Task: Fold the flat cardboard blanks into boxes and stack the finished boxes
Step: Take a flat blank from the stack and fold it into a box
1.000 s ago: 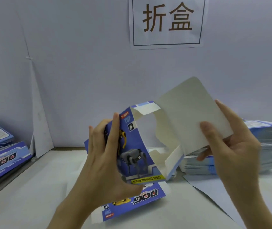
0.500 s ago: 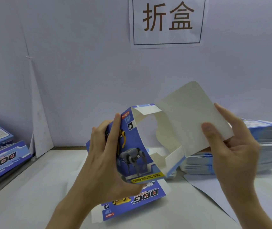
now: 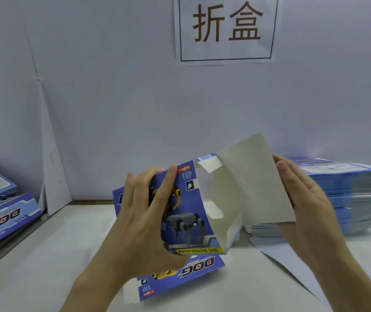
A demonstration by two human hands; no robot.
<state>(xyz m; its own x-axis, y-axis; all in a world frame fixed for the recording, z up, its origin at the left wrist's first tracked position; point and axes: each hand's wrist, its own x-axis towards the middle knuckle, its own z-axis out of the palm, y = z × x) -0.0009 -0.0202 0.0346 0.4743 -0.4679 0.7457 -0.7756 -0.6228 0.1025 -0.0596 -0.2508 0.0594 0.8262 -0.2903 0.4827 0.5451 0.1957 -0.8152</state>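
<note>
A half-opened blue box [image 3: 186,212] with a robot-dog print is held in the air over the table. My left hand [image 3: 141,221] grips its printed side, fingers over the top edge and thumb under the bottom. The box's large white end flap [image 3: 252,183] stands open to the right. My right hand [image 3: 304,199] holds that flap, thumb in front and fingers behind. One flat blank [image 3: 180,275] lies on the table under the box. A tall pile of flat blanks [image 3: 351,194] sits at the right.
Finished blue boxes [image 3: 2,212] are stacked at the left edge of the white table [image 3: 44,255]. A paper sign [image 3: 227,30] hangs on the grey back wall. A loose sheet of paper [image 3: 292,262] lies under the right pile.
My right hand has swung the white flap inward toward the box opening, so it now stands steeper. Box and hands have moved slightly lower. The left hand's grip is unchanged.
</note>
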